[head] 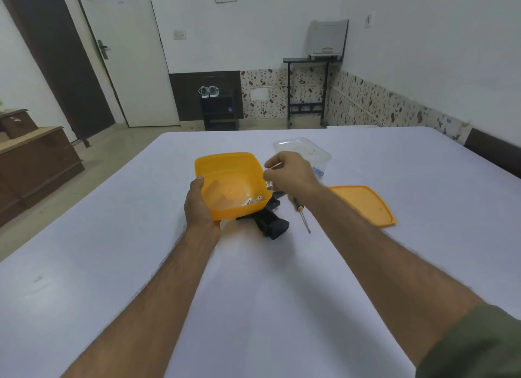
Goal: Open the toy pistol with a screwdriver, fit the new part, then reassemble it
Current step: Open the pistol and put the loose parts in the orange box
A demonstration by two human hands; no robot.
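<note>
Here, seen from a head-worn camera, two bare forearms reach out over a white table (112,208). The left hand (198,205) wraps around the near left wall of an orange plastic box (225,163), tipping it toward the viewer so that two small batteries (251,201) gather in its low right corner. The right hand (290,170) hovers over the box's right edge with thumb and fingertips pressed together; whether they pinch some small item cannot be told. The black toy pistol (269,222) lies on the table just under and beside the box, partly hidden by it, grip toward the viewer. A slim screwdriver (301,212) rests just right of the pistol, the orange lid (363,205) further right, and a clear plastic tub (304,149) behind the right hand. The step appears to be picking the new part out of the box; it would go best by keeping the box tilted steadily so the contents stay pooled, and lifting one piece cleanly. Print on the batteries is too small to read, apart from what may be a CE mark.
</note>
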